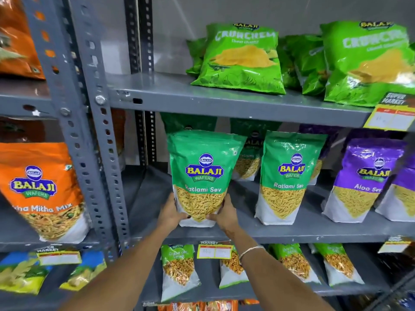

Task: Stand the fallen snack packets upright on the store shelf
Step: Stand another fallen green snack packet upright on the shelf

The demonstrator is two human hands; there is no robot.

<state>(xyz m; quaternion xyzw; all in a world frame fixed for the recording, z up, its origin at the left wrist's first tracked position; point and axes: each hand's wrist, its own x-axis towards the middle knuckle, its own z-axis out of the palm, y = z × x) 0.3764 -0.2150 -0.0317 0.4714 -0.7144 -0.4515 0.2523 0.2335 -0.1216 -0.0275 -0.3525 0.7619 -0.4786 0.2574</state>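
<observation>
A green Ratlami Sev packet (203, 173) stands upright at the left front of the middle grey shelf (292, 230). My left hand (171, 213) grips its lower left side and my right hand (225, 213) grips its lower right side, thumbs on the front. A second Ratlami Sev packet (288, 178) stands upright to its right, with more green packets behind both. Two purple Aloo Sev packets (363, 182) stand further right.
Green Crunchem bags (242, 59) lean on the top shelf. An orange Mitha Mix packet (42, 189) stands in the left bay past the perforated upright post (98, 153). Smaller packets (178, 269) fill the lower shelf. Yellow price tags (214, 252) hang on shelf edges.
</observation>
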